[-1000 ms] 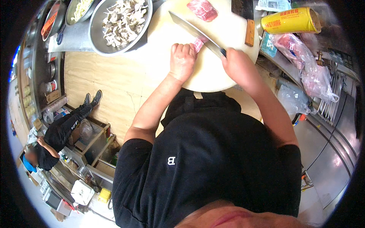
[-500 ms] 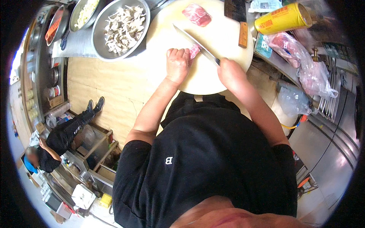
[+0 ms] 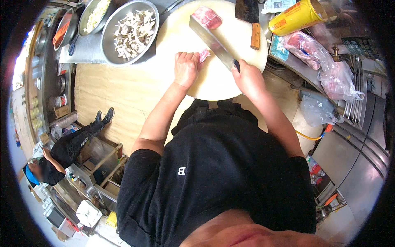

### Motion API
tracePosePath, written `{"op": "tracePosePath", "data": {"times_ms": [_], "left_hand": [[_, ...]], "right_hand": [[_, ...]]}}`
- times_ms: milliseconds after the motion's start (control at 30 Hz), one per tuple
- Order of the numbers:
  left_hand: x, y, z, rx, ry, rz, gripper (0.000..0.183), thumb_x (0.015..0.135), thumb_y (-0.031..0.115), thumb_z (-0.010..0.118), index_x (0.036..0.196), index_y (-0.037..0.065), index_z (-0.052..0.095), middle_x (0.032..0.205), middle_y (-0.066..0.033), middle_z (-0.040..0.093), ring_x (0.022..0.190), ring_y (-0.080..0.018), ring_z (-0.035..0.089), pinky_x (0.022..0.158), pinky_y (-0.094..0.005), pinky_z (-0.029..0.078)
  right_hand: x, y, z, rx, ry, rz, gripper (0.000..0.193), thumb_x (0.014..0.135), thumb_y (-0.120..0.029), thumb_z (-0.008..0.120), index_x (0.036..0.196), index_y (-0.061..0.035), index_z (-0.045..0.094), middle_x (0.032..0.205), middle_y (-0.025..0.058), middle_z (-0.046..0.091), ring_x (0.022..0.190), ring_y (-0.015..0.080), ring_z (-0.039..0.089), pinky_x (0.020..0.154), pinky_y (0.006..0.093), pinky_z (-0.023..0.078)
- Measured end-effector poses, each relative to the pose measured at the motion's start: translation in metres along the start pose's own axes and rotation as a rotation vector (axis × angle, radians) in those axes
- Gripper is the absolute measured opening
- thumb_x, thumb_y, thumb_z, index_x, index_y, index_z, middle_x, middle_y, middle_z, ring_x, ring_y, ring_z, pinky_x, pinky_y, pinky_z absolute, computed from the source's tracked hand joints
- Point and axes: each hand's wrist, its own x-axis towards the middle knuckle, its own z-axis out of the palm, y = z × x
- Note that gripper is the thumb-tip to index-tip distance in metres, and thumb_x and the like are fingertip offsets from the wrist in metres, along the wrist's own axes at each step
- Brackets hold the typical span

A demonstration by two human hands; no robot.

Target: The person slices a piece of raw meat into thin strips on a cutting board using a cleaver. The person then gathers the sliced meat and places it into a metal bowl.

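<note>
My left hand (image 3: 187,69) is closed over a small piece of raw meat (image 3: 204,55) on the round white cutting board (image 3: 173,35); the meat's pink end sticks out past the fingers. In my right hand (image 3: 247,77) is the black handle of a kitchen cleaver (image 3: 214,44). Its broad blade slants up and to the left, just right of the small piece and apart from it, and the tip comes near a larger chunk of raw meat (image 3: 207,17) at the far side of the board.
Left of the board stands a metal bowl of sliced mushrooms (image 3: 133,35), with a bowl of chopped pale vegetable (image 3: 97,16) beyond. A second cleaver's wooden handle (image 3: 255,36) lies at the board's right edge. Further right are a yellow roll (image 3: 298,17) and bagged meat (image 3: 302,47). Another person (image 3: 61,150) sits at left.
The cleaver has turned so more of its blade's flat face shows, and it has moved slightly away from the small piece. My left hand stays on the meat.
</note>
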Motion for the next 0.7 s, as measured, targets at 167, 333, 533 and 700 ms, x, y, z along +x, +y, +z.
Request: {"op": "tracePosePath", "data": {"times_ms": [167,333,533,700], "left_hand": [[0.003,0.0,-0.004,-0.002,-0.013,0.003,0.029,0.073,0.02,0.076,0.096,0.007,0.066,0.079,-0.008,0.065,0.076,-0.0271,0.06,0.081,-0.041,0.042],[0.002,0.005,-0.002,0.022,0.02,0.003,0.028,0.073,0.019,0.076,0.095,0.005,0.065,0.079,-0.008,0.065,0.075,-0.0274,0.06,0.082,-0.0411,0.042],[-0.002,0.011,0.002,0.094,0.08,0.034,0.025,0.073,0.019,0.075,0.092,0.005,0.066,0.078,-0.0082,0.065,0.073,-0.0272,0.059,0.082,-0.0412,0.043],[0.001,0.003,0.003,0.024,0.062,0.004,0.025,0.073,0.019,0.075,0.091,0.005,0.066,0.075,-0.0081,0.063,0.072,-0.0272,0.059,0.08,-0.041,0.043]], "right_hand": [[-0.019,-0.016,-0.01,-0.034,0.093,-0.068,0.024,0.094,-0.023,0.057,0.092,0.0004,0.057,0.072,0.0243,0.065,0.073,0.0426,0.067,0.072,0.0525,0.053],[-0.026,-0.029,-0.017,-0.115,-0.005,-0.052,0.024,0.095,-0.023,0.054,0.092,0.0002,0.057,0.075,0.023,0.067,0.076,0.0408,0.068,0.072,0.0527,0.054],[-0.026,-0.033,-0.021,-0.165,-0.097,-0.004,0.022,0.095,-0.021,0.054,0.095,0.0005,0.057,0.079,0.0221,0.068,0.078,0.0405,0.069,0.074,0.0511,0.055],[-0.025,-0.04,-0.006,-0.141,-0.097,0.038,0.021,0.094,-0.019,0.055,0.095,0.0011,0.057,0.078,0.0221,0.068,0.077,0.0415,0.069,0.074,0.0505,0.055]]}}
